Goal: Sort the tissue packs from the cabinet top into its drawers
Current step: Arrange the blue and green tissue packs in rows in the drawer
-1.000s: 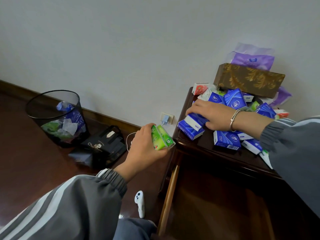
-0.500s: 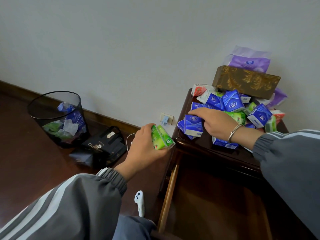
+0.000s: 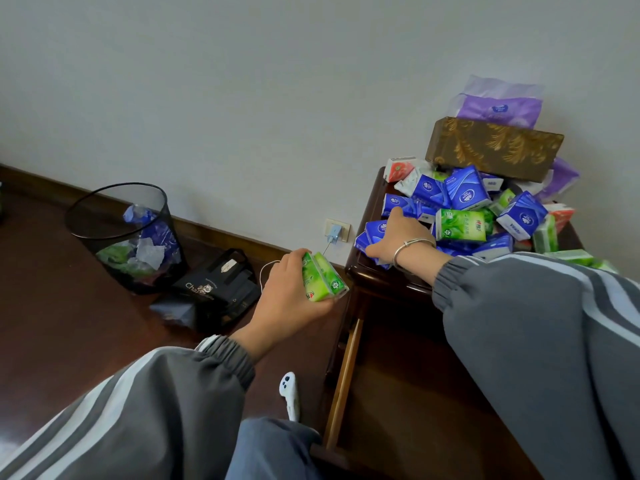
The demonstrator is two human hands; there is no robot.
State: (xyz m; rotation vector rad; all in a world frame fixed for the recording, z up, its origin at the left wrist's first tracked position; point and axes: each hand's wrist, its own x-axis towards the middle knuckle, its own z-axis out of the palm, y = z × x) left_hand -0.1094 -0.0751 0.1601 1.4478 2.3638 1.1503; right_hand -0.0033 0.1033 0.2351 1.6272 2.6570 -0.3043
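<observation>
The left hand [image 3: 291,289] hangs just off the cabinet's [image 3: 384,275] left front corner, its grip clamped on two green tissue packs [image 3: 323,280] held side by side, thumb below and fingers over the top; the right hand [image 3: 398,237] lies on the blue packs [image 3: 375,232] at the left front of the cabinet top, index finger stretched toward the back, thumb against the front of the packs; whether that grip is clamped on a pack or only resting there cannot be told; a silver bracelet [image 3: 412,245] sits on its wrist. The rest of the pile covers the cabinet top: a loose green pack [image 3: 460,225] in the middle just beside the right hand, more blue ones around it, a red-and-white pack [image 3: 398,168] at the back left corner, a brown-and-gold tissue box [image 3: 491,148] at the back with a purple pack [image 3: 498,110] on top. Below the cabinet top a drawer [image 3: 343,375] stands pulled out. Left of the cabinet, a charger [image 3: 335,232] sits in the wall socket; farther left, a black bag [image 3: 214,289] and a mesh waste bin [image 3: 128,237]; a white controller [image 3: 289,393] lies on the floor beside the drawer.
</observation>
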